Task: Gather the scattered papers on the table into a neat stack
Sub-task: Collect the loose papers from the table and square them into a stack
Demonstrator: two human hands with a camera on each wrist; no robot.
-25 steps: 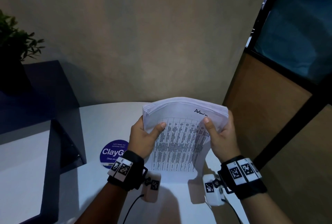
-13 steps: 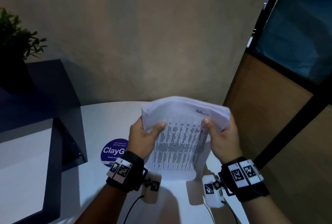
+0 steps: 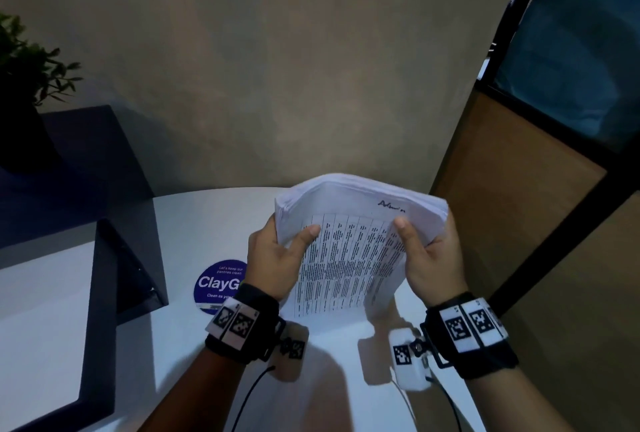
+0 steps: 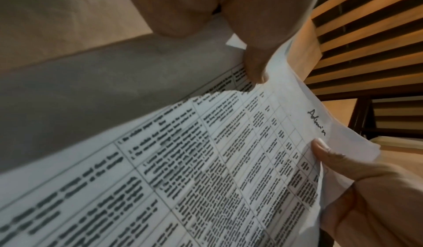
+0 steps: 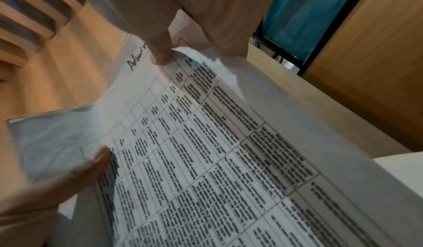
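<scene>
over the white table (image 3: 207,220), left hand (image 3: 273,262) and right hand (image 3: 433,258) clamp both sides of the printed white paper bundle (image 3: 349,258), probably to square it.

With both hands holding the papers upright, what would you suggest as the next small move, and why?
Probably tap the papers on the table, lower edge down, to square them. The left hand and right hand grip them by the sides, upright over the table, and the sheet edges at the top look slightly staggered.

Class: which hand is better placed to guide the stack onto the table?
Probably left: both grip the stack, but the left hand is over table, the right hand near its edge.
</scene>
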